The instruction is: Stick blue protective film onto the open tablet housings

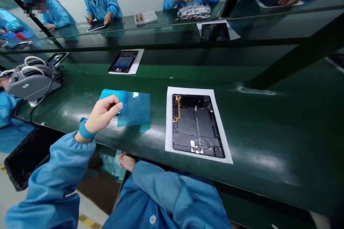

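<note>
Blue film [131,109] hangs pinched between thumb and fingers of our left hand [103,112], above the green table [268,132]. Our right hand [127,161] sits below the table edge, grip unclear. Right of the film, 1 open tablet [197,125] lies bare on white paper [168,121], apparently not yet covered.

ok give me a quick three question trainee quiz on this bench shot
1. True or false: the left hand pinches a blue film sheet.
2. What lies on the white sheet on the green belt? A) an open tablet, back cover off B) a closed laptop C) a keyboard
3. Where is the right hand?

Key: 1. True. 2. A, the open tablet. 3. Low, under the belt's near edge, by blue film scraps; whether it grips anything cannot be told.
</note>
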The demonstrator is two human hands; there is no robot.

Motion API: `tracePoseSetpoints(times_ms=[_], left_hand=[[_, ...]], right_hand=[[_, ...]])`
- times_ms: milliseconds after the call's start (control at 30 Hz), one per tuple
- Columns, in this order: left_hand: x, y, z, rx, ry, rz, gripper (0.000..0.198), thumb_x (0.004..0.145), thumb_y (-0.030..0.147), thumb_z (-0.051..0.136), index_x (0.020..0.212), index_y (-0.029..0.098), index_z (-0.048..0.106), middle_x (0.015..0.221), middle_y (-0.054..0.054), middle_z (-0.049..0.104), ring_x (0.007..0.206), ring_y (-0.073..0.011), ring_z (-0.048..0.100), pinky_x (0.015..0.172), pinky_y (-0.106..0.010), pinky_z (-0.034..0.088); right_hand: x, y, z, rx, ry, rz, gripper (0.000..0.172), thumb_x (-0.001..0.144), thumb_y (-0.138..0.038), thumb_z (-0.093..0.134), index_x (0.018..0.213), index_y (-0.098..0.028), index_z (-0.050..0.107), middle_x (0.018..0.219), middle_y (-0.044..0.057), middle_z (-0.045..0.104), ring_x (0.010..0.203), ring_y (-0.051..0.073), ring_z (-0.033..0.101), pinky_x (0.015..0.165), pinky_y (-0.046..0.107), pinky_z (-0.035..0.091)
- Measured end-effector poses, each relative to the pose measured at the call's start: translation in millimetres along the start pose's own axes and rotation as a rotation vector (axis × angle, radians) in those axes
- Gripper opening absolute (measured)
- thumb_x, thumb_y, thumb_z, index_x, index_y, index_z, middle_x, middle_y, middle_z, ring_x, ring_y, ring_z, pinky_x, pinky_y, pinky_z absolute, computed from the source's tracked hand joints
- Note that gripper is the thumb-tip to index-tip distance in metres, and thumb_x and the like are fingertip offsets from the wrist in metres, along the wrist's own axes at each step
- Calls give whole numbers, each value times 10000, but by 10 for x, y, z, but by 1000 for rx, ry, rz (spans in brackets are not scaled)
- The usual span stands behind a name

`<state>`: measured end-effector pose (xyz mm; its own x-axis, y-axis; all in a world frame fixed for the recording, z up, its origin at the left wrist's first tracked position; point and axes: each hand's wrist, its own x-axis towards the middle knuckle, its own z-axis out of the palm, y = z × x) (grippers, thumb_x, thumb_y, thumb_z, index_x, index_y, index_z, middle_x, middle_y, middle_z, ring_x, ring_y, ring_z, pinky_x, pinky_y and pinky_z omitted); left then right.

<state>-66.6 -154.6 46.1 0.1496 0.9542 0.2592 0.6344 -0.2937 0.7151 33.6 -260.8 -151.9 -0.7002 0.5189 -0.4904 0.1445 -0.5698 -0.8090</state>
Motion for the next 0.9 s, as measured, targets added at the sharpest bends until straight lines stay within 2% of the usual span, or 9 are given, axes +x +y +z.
tracePoseSetpoints(times_ms=[100, 233, 267, 367, 433, 533, 700, 833, 900], left_hand=[[-99, -11, 62, 107, 27, 76, 275, 935, 269, 583, 686, 186, 501, 600, 53, 439, 546, -72, 386, 520, -213, 327], [-254, 94, 274, 228, 88, 190, 234, 940, 197, 584, 724, 192, 495, 627, 52, 473, 572, -71, 432, 560, -214, 364], [-294, 136, 356, 232, 109, 205, 230, 944, 188, 582, 733, 195, 491, 635, 52, 474, 574, -71, 433, 563, -216, 366], [-389, 262, 660, 172, 193, 180, 240, 964, 180, 573, 746, 202, 474, 629, 62, 426, 551, -70, 395, 543, -222, 348], [-426, 328, 880, 80, 254, 106, 242, 983, 192, 559, 758, 208, 472, 621, 65, 397, 540, -74, 380, 530, -225, 342], [-448, 403, 1163, -77, 340, 14, 237, 999, 220, 559, 772, 210, 493, 632, 61, 417, 555, -75, 403, 531, -217, 357], [-443, 469, 1429, -274, 444, -15, 178, 985, 263, 614, 821, 195, 606, 690, 39, 567, 616, -76, 516, 598, -205, 434], [-364, 406, 1373, -246, 422, 29, 150, 936, 346, 689, 989, 206, 687, 844, -4, 639, 711, -118, 584, 657, -245, 490], [-283, 340, 1233, -103, 457, 148, 393, 830, 428, 804, 1147, 231, 681, 964, -28, 629, 801, -152, 588, 711, -283, 503]], right_hand=[[-320, -49, -95, -177, -106, -22, 276, 949, -384, 697, 1116, -164, 690, 1070, 50, 704, 951, 206, 693, 850, 395, 598], [-1168, -356, -376, -283, -214, -207, 113, 736, -317, 840, 748, -306, 728, 699, -62, 687, 684, 199, 684, 728, 339, 572], [-1372, -493, -480, -303, -169, -287, 105, 744, -318, 834, 784, -322, 737, 717, -62, 697, 664, 183, 675, 710, 321, 561], [-1737, -937, -807, -589, 477, -741, 107, 899, -343, 734, 973, -270, 706, 816, -6, 710, 620, 148, 639, 614, 292, 538], [-1766, -1163, -974, -874, 742, -870, 201, 924, -366, 726, 1038, -215, 659, 886, 41, 701, 678, 167, 648, 612, 308, 542], [-1672, -1319, -1089, -1224, 871, -873, 168, 972, -343, 663, 1001, -183, 623, 895, 74, 679, 769, 199, 657, 634, 326, 543], [-1613, -1300, -1134, -1427, 1043, -928, 95, 1014, -215, 561, 996, -168, 642, 846, 61, 693, 749, 177, 643, 640, 314, 510], [-1691, -1275, -1279, -1440, 1096, -1059, 101, 976, -115, 582, 1016, -135, 672, 872, 69, 732, 760, 181, 665, 678, 323, 533], [-1751, -1279, -1383, -1362, 1060, -1101, 131, 970, -84, 575, 1035, -132, 678, 911, 75, 749, 822, 179, 694, 751, 310, 565]])
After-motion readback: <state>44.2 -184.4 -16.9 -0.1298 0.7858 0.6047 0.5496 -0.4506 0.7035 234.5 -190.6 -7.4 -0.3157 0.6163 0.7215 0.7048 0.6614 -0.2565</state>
